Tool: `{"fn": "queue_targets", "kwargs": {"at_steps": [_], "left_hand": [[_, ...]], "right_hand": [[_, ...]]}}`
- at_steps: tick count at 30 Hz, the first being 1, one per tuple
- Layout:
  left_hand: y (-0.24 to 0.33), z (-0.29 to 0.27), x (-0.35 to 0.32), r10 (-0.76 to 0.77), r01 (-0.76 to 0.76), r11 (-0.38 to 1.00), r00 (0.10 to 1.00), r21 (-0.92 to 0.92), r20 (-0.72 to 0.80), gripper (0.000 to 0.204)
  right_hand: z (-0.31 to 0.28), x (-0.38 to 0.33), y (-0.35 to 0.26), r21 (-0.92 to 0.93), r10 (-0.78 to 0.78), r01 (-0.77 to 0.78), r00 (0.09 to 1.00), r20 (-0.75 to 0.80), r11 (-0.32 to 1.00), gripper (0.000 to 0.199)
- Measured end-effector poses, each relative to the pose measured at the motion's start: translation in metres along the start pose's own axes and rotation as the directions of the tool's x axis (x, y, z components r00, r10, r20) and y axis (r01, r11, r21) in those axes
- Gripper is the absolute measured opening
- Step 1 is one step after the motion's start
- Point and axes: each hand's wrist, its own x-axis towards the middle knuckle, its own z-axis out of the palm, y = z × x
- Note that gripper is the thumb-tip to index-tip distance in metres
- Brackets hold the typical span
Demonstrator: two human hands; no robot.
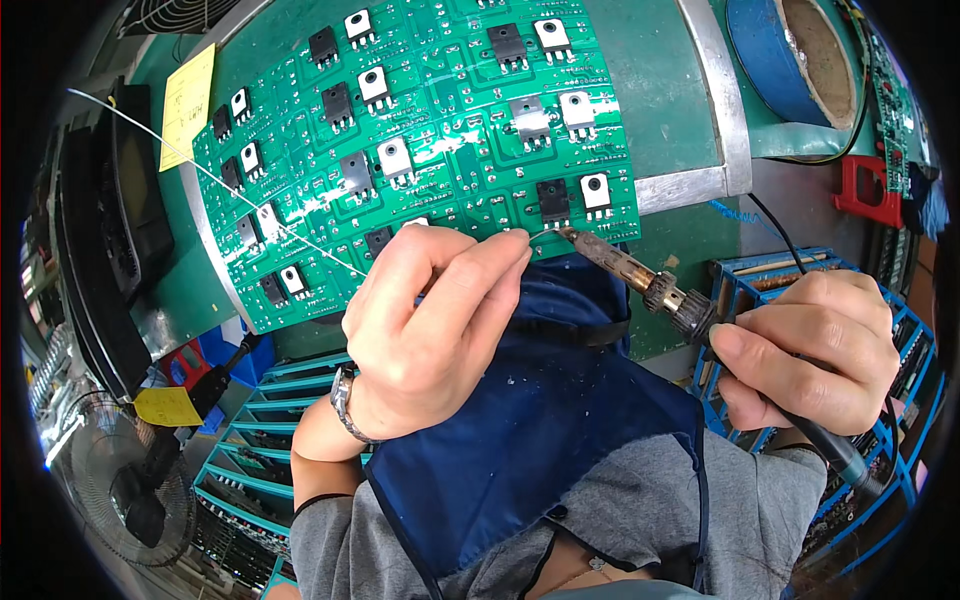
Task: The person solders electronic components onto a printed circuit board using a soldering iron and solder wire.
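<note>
My right hand [815,355] is closed round the black handle of a soldering iron [665,295], whose tip rests at the legs of a black transistor [553,202] near the front edge of a green circuit board [470,190]. In a pinch, my left hand [430,320] holds solder wire [215,170]; its short end reaches from the fingertips toward the iron's tip. The wire's long tail runs back over the board to the upper left. Pairs of black and white-backed transistors stand in rows across the board. My left hand covers part of its lower edge.
A metal frame [735,120] borders the green bench. Yellow paper [188,108] lies at the board's left. A blue reel [765,60] and a red holder [868,195] stand at right. Racks of boards [255,440] flank me, and a fan [130,490] is lower left.
</note>
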Motion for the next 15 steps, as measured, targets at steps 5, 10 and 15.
{"fn": "queue_targets", "kwargs": {"at_steps": [5, 10, 15], "left_hand": [[0.000, 0.001, 0.002, 0.081, -0.082, 0.993, 0.997, 0.087, 0.015, 0.025], [-0.003, 0.001, 0.002, 0.105, -0.106, 0.991, 0.994, 0.085, 0.016, 0.027], [0.004, -0.010, 0.006, -0.032, 0.033, 0.999, 0.997, -0.004, 0.075, 0.028]], "right_hand": [[0.002, -0.001, 0.001, -0.008, -0.001, 0.001, 1.000, -0.007, 1.000, 0.024], [0.004, -0.001, 0.001, -0.009, -0.004, 0.004, 1.000, -0.025, 1.000, 0.024], [0.001, -0.003, -0.001, -0.024, 0.005, -0.006, 0.998, -0.055, 1.000, 0.025]]}}
